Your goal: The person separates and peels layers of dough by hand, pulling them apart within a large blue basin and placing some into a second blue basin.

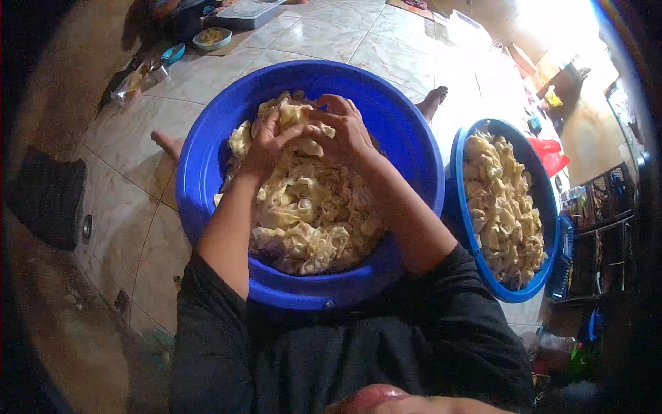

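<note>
A deep blue plastic basin [408, 129] stands on the floor in front of me, between two bare feet. It holds a heap of pale, crumpled, folded dough pieces [305, 240] that look like wontons. My left hand [266, 147] is over the far part of the heap, fingers bent around a pale dough piece [295, 114]. Across from it, my right hand [349, 127] curls inward, its fingers at the same small bunch of dough. The fingertips of both hands nearly meet, and the dough partly hides them.
To the right, a lighter blue tub [462, 207] is piled with similar dough pieces [501, 207]. Behind it lie a red plastic bag [549, 153] and a dark rack [600, 233]. A bowl of food [212, 37], a small blue bowl [173, 53] and a lidded container [248, 13] sit at upper left, near another person's arm.
</note>
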`<state>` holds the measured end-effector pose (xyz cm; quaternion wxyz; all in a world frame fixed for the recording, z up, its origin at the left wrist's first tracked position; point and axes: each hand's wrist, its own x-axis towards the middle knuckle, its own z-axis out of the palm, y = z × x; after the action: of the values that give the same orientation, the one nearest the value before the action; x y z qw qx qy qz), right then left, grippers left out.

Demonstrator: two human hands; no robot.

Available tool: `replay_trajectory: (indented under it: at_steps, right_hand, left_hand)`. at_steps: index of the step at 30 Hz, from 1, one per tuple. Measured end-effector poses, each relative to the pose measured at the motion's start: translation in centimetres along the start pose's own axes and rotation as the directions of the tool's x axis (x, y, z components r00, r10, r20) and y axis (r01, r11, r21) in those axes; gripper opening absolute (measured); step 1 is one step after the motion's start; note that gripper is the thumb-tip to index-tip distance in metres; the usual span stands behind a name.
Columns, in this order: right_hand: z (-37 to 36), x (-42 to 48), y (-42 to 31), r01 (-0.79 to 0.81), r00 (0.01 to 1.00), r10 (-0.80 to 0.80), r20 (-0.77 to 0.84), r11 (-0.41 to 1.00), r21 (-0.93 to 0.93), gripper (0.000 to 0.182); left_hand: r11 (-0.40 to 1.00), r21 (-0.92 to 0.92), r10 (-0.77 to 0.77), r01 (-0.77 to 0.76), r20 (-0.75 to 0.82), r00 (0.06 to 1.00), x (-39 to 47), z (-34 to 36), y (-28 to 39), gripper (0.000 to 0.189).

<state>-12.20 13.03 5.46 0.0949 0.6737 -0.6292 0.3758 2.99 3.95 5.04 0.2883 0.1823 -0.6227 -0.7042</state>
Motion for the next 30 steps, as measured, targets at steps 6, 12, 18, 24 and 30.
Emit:
replay_trajectory:
  at_steps: [6, 12, 18, 24, 30]
  right_hand:
    - [-0.2, -0.1, 0.3, -0.142, 0.988, 0.122, 0.095, 0.956, 0.256, 0.042]
    - [-0.8, -0.2, -0.3, -0.084, 0.993, 0.052, 0.107, 0.944, 0.319, 0.044]
    - [-0.7, -0.1, 1.0, -0.004, 0.991, -0.048, 0.129, 0.929, 0.371, 0.039]
    - [0.1, -0.1, 1.1, 0.037, 0.979, -0.087, 0.185, 0.965, 0.259, 0.028]
    - [-0.1, -0.2, 0.0, -0.07, 0.982, 0.031, 0.185, 0.975, 0.212, 0.014]
  left_hand:
    - [0.975, 0.124, 0.174, -0.186, 0.1, 0.98, 0.2, -0.1, -0.9, 0.048]
    - [0.988, 0.088, 0.113, -0.128, 0.154, 0.981, -0.3, 0.0, 0.7, 0.061]
    - [0.975, 0.152, 0.135, -0.162, 0.176, 0.975, -0.6, 0.3, 1.3, 0.056]
    - [0.979, 0.137, 0.13, -0.153, 0.166, 0.978, -0.2, 0.3, 0.8, 0.045]
    - [0.971, 0.187, 0.135, -0.149, 0.084, 0.987, 0.1, 0.9, -0.6, 0.043]
